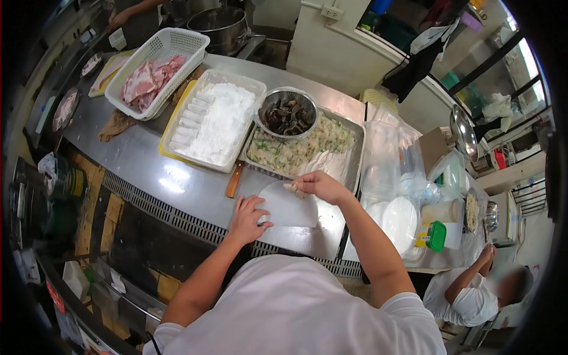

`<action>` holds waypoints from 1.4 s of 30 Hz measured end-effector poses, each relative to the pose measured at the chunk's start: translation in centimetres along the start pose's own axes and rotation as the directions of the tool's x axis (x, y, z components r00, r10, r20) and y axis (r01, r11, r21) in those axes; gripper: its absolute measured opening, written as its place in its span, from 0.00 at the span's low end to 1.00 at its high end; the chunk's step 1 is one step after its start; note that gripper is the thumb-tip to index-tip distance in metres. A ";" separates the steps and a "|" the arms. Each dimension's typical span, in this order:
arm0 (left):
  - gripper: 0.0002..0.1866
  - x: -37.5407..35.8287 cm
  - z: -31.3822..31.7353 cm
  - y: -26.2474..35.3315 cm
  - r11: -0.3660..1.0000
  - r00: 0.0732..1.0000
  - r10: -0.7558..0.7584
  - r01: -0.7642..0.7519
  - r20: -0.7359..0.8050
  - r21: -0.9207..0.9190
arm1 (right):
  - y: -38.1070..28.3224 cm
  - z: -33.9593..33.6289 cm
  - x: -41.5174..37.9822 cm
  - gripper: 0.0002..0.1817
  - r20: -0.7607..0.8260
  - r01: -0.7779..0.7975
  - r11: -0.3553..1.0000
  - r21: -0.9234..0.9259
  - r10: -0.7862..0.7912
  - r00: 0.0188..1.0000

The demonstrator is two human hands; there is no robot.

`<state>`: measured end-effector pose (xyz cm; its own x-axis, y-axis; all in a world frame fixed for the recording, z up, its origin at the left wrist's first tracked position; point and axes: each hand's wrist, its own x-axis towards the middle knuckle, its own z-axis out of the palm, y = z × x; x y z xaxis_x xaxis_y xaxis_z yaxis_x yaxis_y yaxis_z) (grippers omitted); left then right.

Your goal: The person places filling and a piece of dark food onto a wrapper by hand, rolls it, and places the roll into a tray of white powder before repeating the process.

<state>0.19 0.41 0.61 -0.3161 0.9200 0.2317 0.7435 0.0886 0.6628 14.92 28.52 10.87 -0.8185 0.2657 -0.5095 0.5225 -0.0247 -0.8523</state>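
A thin, pale wrapper sheet (pixel 290 210) lies flat on the steel counter in front of me. My left hand (pixel 245 220) rests at its left edge, fingers spread apart. Over its upper right part, my right hand (pixel 322 186) pinches a small clump of filling (pixel 291 187). Behind it stands a metal tray (pixel 357 155) holding a chopped, greenish-white filling (pixel 275 151). A steel colander (pixel 313 105) of dark, wrinkled pieces sits on that tray. To the left, a white tray (pixel 255 89) holds white powder and several rolled wrappers (pixel 188 123). A wooden-handled knife (pixel 235 179) lies nearby.
Raw meat (pixel 151 83) fills a white plastic basket (pixel 198 42) at the back left, near a brown cloth (pixel 117 125). Plastic containers (pixel 378 160) and a green-lidded tub (pixel 436 235) crowd the right side. A co-worker in white (pixel 461 296) is at lower right; another person's arm (pixel 133 12) shows at top left.
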 end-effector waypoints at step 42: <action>0.18 0.0 -0.1 -0.5 1.000 0.999 -0.009 0.010 0.032 -0.026 | 7.4 10.5 -3.2 0.04 -0.251 0.121 0.672 -0.731 -0.430 0.867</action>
<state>-0.29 0.31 0.36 -0.3036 0.9310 0.2025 0.7247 0.0876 0.6835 18.85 17.33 4.94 -0.8743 0.4832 -0.0454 0.4264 0.7201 -0.5475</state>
